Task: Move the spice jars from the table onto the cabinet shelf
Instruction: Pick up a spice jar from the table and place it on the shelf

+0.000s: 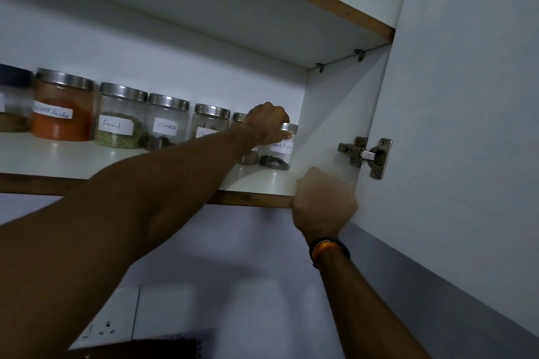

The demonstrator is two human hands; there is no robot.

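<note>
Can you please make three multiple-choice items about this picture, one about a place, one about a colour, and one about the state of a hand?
1. Where does the Black Pepper jar stand on the shelf?
A. at the right end of the row, nearest the cabinet side wall
B. between the Fennel jar and the Cloves jar
C. on the shelf above

2. What colour is the powder in the big chilli powder jar?
A. green
B. orange-red
C. white

3. What is the left hand doing?
A. hanging free and open
B. gripping the lid of the Black Pepper jar from above
C. holding the door hinge

Answers: 1 A, no jar stands to its right, only the wall. 2 B, the powder shows orange-red through the glass. 3 B, its fingers curl over the metal lid, while the right hand is at the front edge of the shelf.
</note>
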